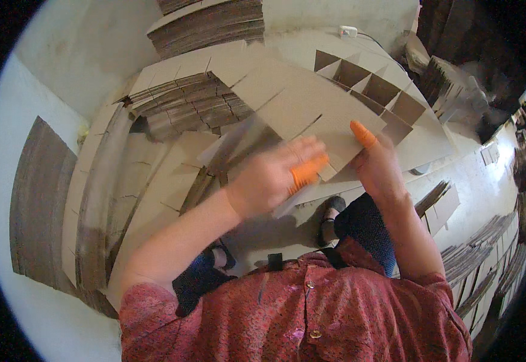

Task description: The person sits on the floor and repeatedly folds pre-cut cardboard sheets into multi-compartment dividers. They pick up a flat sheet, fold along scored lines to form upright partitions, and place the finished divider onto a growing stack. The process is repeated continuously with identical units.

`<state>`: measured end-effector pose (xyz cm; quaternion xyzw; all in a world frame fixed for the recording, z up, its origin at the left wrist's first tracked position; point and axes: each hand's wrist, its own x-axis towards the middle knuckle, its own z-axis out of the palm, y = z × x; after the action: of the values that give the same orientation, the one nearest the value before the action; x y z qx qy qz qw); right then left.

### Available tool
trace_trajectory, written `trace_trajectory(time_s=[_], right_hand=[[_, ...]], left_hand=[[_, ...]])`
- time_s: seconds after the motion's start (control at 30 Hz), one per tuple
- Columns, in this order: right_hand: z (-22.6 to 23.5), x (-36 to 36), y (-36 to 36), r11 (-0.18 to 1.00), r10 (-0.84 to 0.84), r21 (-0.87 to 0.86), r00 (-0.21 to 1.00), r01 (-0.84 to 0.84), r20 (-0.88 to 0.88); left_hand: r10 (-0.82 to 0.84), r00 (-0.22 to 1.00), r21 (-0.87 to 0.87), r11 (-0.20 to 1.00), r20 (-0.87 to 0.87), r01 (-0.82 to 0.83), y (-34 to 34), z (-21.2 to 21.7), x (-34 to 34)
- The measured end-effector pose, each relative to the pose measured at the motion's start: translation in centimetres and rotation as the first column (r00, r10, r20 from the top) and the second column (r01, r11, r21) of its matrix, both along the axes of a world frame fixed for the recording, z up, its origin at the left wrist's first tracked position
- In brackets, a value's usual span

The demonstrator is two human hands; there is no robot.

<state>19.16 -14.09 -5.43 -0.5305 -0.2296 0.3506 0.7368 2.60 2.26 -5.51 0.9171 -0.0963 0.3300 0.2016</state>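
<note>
Both hands are in the middle of the frame, over a stack of slotted cardboard sheets. The left hand [269, 178] is blurred; its fingers are closed around a narrow cardboard strip [239, 142] that goes up and to the left from the hand, and an orange finger cover [309, 171] is on one finger. The right hand [376, 166] is just to the right of it, with one finger stretched upward in a second orange finger cover [363, 134]. This finger presses on the slotted cardboard sheet [311, 111] that lies in the upper middle of the frame; I cannot tell if the other fingers hold anything.

Behind the sheet, toward the upper right, stands a cardboard divider grid [368, 87] with open square cells. On the left of the frame is a pile of slotted strips [184, 105], their edges showing as many thin lines. More flat cardboard stacks [483, 265] lie at the right edge on the pale floor [486, 181]. At the bottom is the person's red patterned shirt [311, 314].
</note>
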Motion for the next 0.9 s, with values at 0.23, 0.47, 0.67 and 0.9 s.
trace_trajectory(time_s=[0.23, 0.47, 0.67, 0.9], right_hand=[[1.3, -2.0, -4.3, 0.977, -0.173, 0.017, 0.751, 0.211, 0.637], [-0.6, -3.6, -4.9, 0.971, 0.079, -0.206, 0.644, 0.123, 0.761], [-5.7, -3.2, -5.1, 0.958, 0.082, -0.231, 0.613, 0.169, 0.786], [-2.4, -2.9, -4.7, 0.968, 0.089, -0.216, 0.624, 0.130, 0.776]], left_hand=[[0.549, 0.835, -0.532, 0.718, 0.035, -0.449, 9.7, 1.5, -2.0], [0.395, 0.862, -0.669, 0.551, -0.318, -0.499, 15.3, -4.0, -3.5], [0.365, 0.831, -0.596, 0.579, -0.420, -0.556, 18.5, -10.1, -4.8], [0.584, 0.765, -0.717, 0.408, -0.269, -0.564, 11.6, -4.9, -7.0]])
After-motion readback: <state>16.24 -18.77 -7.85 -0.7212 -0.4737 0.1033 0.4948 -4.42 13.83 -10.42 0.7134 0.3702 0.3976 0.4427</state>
